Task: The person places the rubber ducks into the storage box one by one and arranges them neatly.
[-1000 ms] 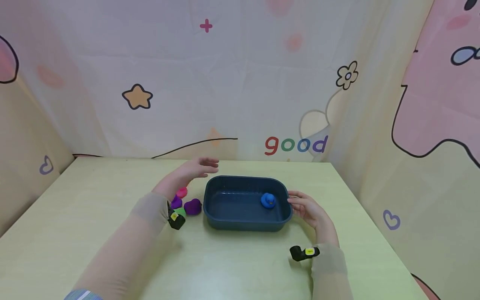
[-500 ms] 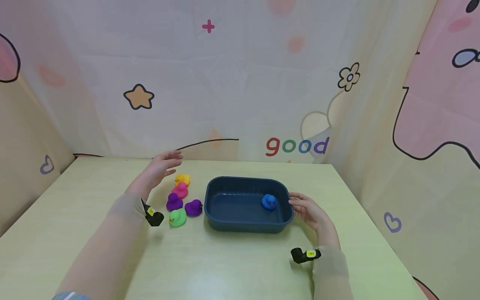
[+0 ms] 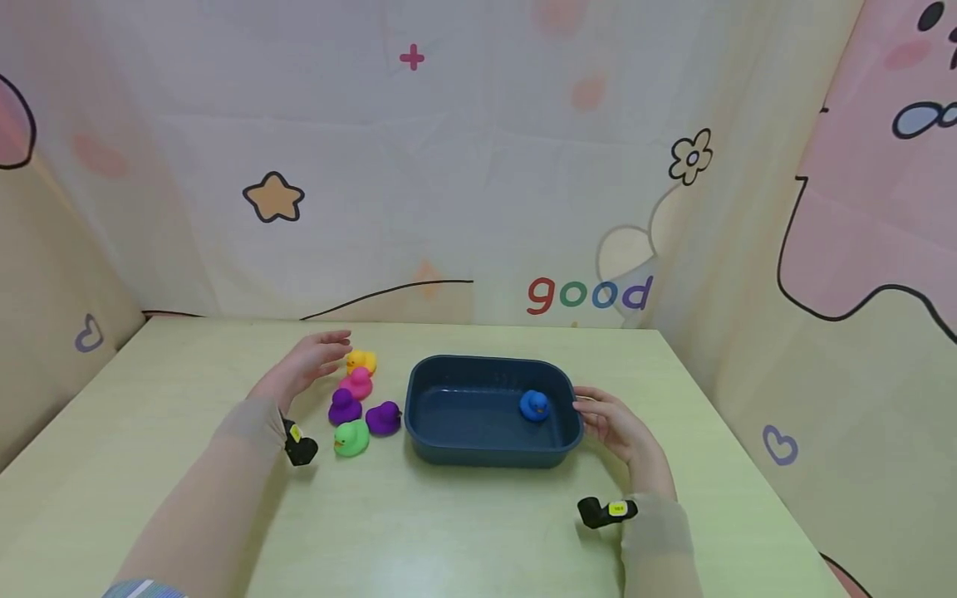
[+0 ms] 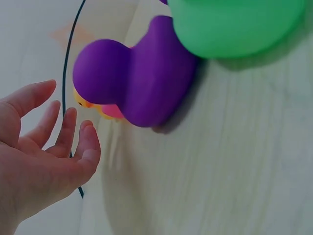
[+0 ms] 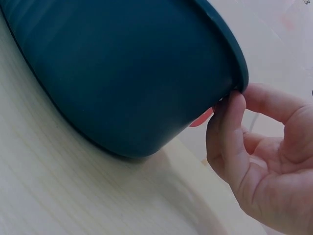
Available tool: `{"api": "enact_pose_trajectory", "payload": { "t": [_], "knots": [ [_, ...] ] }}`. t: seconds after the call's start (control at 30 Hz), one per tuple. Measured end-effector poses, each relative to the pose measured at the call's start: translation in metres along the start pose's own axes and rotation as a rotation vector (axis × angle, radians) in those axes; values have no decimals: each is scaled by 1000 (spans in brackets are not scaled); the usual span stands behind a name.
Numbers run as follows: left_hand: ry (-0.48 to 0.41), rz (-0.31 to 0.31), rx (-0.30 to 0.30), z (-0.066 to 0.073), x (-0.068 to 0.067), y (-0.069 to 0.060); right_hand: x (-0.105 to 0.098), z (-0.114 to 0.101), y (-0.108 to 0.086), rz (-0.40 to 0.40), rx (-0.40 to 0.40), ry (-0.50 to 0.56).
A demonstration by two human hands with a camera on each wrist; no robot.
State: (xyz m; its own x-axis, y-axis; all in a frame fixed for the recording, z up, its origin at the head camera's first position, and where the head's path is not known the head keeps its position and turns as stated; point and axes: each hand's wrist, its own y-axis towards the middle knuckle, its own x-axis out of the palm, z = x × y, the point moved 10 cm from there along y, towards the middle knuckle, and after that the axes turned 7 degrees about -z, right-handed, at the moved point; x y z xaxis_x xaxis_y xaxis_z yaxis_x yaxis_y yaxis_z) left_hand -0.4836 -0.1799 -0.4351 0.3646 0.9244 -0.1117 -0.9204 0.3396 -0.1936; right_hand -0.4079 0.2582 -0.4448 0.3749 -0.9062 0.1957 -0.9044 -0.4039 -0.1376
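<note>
My left hand (image 3: 305, 365) is beside the yellow rubber duck (image 3: 362, 362) at the back of a small group, fingers loosely bent and holding nothing. Whether its fingertips touch that duck is unclear. In front of it sit a pink duck (image 3: 357, 384), two purple ducks, one left (image 3: 345, 408) and one right (image 3: 385, 419), and a green duck (image 3: 351, 438). A dark blue tub (image 3: 486, 453) stands to the right, with a blue duck (image 3: 534, 405) inside near its right end. There my right hand (image 3: 619, 428) pinches the tub's rim with bent fingers (image 5: 234, 127).
The pale wooden table (image 3: 449, 531) carries everything. A printed cloth backdrop (image 3: 471, 166) rises behind the table and at both sides. Each wrist wears a small black camera, the left one (image 3: 301, 448) standing near the green duck and the right one (image 3: 598, 512) before the tub.
My left hand has moved left from above the ducks by the tub, uncovering the yellow and green ones, then dropped toward the yellow duck. My right hand and the tub stay put.
</note>
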Motion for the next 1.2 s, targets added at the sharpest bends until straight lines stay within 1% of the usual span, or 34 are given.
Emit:
{"api": "enact_pose_trajectory", "payload": {
  "t": [0.13, 0.23, 0.27, 0.37, 0.47, 0.57, 0.77, 0.87, 1.0, 1.2],
  "knots": [
    [29, -14, -32, -8, 0, 1, 0, 0, 0, 1, -1, -4],
    [67, -58, -22, -11, 2, 2, -1, 0, 0, 1, -2, -10],
    [88, -79, -8, -10, 2, 2, 0, 0, 1, -1, -3, -10],
    [131, -126, 5, -10, 4, 3, 0, 0, 1, -9, -5, -9],
    [163, -147, -9, -10, 7, 4, 0, -1, 1, -7, -8, -13],
    [199, -158, -36, -12, 11, 5, 0, -2, 0, -2, -8, -19],
    [244, -149, -67, -14, 14, 6, 0, -1, 0, -2, -10, -19],
    [241, -131, -82, -17, 14, 7, 0, -1, 0, 1, -15, -13],
    [257, -119, -86, -17, 13, 8, 0, -1, -1, 3, -19, -12],
    [282, -99, -78, -14, 16, 6, 1, -1, -1, 3, -20, -12]
  ]
}}
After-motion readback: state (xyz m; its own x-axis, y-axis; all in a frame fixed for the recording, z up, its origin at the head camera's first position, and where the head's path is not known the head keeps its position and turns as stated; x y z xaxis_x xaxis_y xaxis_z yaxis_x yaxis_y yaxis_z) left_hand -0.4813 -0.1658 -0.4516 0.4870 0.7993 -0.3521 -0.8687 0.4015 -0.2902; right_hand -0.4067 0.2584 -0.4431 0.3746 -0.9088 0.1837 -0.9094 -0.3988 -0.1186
